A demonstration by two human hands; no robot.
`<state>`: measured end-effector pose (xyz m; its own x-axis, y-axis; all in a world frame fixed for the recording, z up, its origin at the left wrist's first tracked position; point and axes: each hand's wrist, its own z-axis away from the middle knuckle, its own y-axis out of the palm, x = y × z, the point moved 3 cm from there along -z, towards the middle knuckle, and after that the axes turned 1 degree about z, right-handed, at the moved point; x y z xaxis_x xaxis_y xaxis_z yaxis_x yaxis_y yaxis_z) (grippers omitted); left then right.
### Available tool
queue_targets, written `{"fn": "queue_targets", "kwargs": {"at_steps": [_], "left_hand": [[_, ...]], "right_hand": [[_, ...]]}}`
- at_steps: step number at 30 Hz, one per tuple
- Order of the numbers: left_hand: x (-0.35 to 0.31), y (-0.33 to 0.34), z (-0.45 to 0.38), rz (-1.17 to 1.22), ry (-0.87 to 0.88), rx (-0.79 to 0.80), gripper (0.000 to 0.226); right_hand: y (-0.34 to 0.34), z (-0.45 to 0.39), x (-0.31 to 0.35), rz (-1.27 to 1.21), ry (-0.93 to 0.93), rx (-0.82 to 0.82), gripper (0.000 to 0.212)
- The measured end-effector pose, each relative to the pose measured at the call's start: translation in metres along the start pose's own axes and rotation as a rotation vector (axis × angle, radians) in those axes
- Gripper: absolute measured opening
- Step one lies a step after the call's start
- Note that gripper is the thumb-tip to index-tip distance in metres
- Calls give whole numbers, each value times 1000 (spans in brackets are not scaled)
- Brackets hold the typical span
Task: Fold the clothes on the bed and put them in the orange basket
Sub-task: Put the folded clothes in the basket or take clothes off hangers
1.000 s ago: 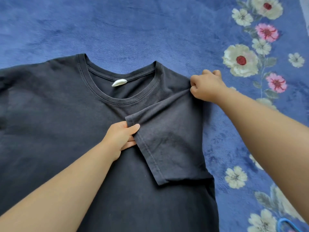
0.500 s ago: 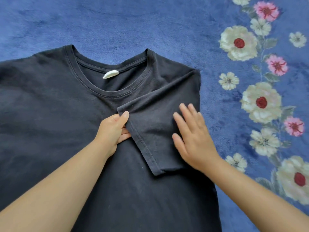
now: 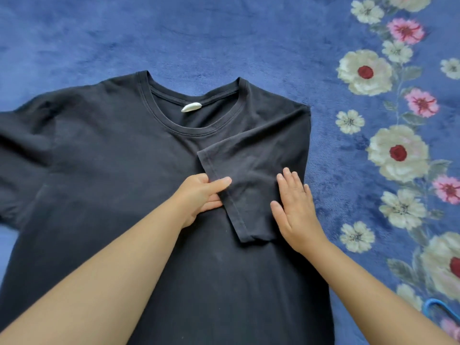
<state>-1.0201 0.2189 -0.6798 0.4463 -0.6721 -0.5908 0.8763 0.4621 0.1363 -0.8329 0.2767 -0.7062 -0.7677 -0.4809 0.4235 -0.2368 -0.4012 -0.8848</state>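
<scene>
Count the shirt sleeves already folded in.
1: the right sleeve lies folded over the black T-shirt chest; the left sleeve is spread flat at the frame's left edge.

Blue floral bedspread (image 3: 224,33)

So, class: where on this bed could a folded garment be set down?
Bare blue floral blanket beyond the black T-shirt's collar, and the flowered strip to its right. Crowded: the folded sleeve, under the left hand and right hand.

The shirt (image 3: 124,170) was matt dark knit cloth with stitched hems; its label (image 3: 191,107) looked glossy white; the blanket (image 3: 224,33) was plush, fuzzy fleece.
</scene>
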Motion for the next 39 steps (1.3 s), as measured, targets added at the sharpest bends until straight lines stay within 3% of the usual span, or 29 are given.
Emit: {"fn": "queue_targets", "kwargs": {"at_steps": [2,4,10,15,20,22,24,29,33,36,39], "left_hand": [[20,11,15,-40,-70,77,18],[40,25,26,-33,-126,127,14],[61,31,40,3,-48,-7,11],[64,26,43,-207,-7,-154,20],[52,12,48,-416,-32,-72,19],[44,-12,54,-407,-20,-86,18],[34,-58,60,-426,95,-214,13],[5,-190,89,-657,476,-790,17],[1,-295,106,-626,405,-1129,44],[-3,-343,100,-662,273,-1069,68],[-9,-370,86,-577,118,-955,77]], "right_hand": [[-6,-1,-2,-201,34,55,70],[-15,-2,-2,-218,38,88,64],[-19,-7,-3,111,28,232,73],[-12,1,2,343,43,222,96],[-14,9,7,350,85,110,90],[-13,16,19,313,39,-23,77],[-5,17,46,291,-28,-83,66],[21,0,130,296,-197,-182,53],[59,-15,203,247,-213,-128,52],[85,-28,249,260,-215,-7,54],[105,-39,288,263,-219,135,69]]}}
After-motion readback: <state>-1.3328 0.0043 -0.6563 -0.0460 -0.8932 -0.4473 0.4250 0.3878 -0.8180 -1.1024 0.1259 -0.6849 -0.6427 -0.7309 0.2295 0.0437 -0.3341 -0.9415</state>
